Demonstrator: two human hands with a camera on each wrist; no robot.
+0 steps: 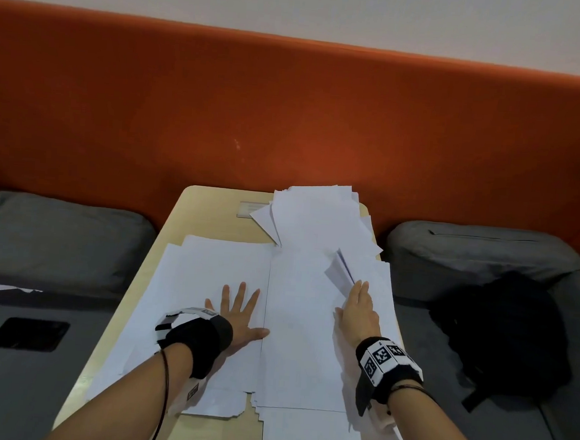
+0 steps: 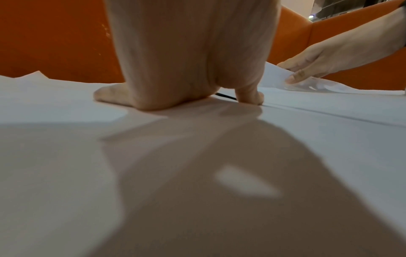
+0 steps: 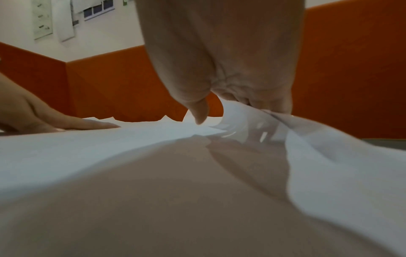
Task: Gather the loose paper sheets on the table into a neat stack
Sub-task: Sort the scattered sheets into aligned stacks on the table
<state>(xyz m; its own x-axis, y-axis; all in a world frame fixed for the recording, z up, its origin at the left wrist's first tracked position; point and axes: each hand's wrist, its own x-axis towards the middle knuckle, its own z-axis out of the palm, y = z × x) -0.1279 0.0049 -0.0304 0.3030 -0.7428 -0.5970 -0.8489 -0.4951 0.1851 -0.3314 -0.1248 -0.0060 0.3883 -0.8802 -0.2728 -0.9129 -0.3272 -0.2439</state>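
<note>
Several white paper sheets lie loose over the pale wooden table (image 1: 207, 210): a pile on the left (image 1: 209, 269), a long pile in the middle (image 1: 296, 351) and a fanned heap at the far end (image 1: 316, 214). My left hand (image 1: 238, 305) lies flat with spread fingers on the left pile, seen from behind as the left hand (image 2: 180, 69). My right hand (image 1: 358, 303) is at the right side of the middle pile and pinches the raised corner of a sheet (image 1: 340, 269) between fingers and thumb. That curled sheet (image 3: 252, 125) hangs under the right hand (image 3: 230, 73).
An orange padded backrest (image 1: 289, 116) rises behind the table. Grey cushions sit to the left (image 1: 50, 237) and right (image 1: 478, 250). A black bag (image 1: 500, 334) lies on the right seat. A flat black object (image 1: 28, 333) rests on the grey surface at left.
</note>
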